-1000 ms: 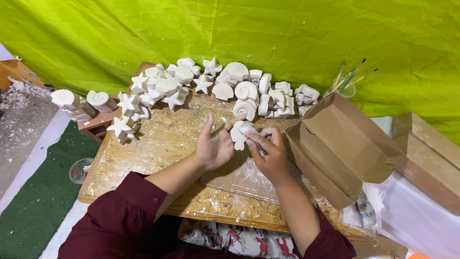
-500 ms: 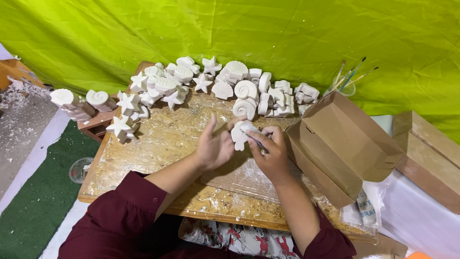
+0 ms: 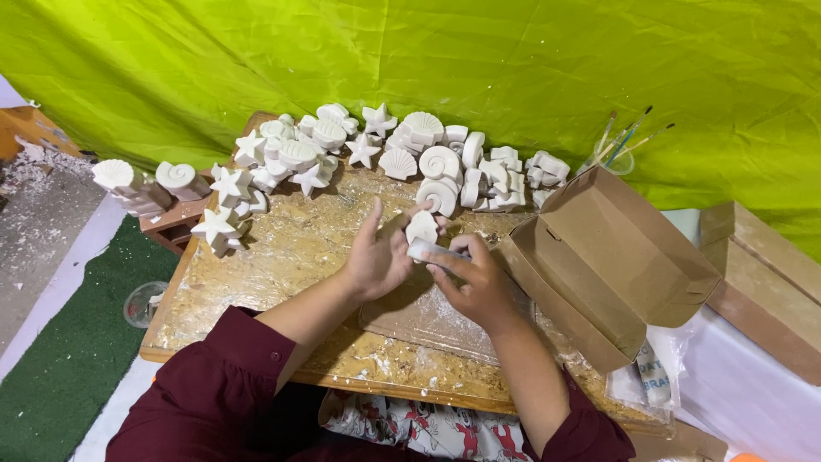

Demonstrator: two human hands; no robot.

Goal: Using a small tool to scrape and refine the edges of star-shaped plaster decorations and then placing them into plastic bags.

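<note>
My left hand (image 3: 379, 257) holds a small white plaster piece (image 3: 422, 228) above the plastic-covered wooden board (image 3: 282, 257), with the forefinger stretched up. My right hand (image 3: 475, 278) presses a small pale tool or second piece (image 3: 425, 251) against its lower side. Both hands meet over the middle of the board. What exactly the right hand grips is partly hidden by its fingers.
Many white plaster shells and stars (image 3: 410, 154) lie along the board's far edge, with more on the left (image 3: 218, 205). An open cardboard box (image 3: 611, 257) stands at the right, a cup of brushes (image 3: 617, 150) behind it. A green sheet (image 3: 513, 60) hangs behind.
The hands have stayed together over the board; the plaster piece has turned slightly in my fingers.
</note>
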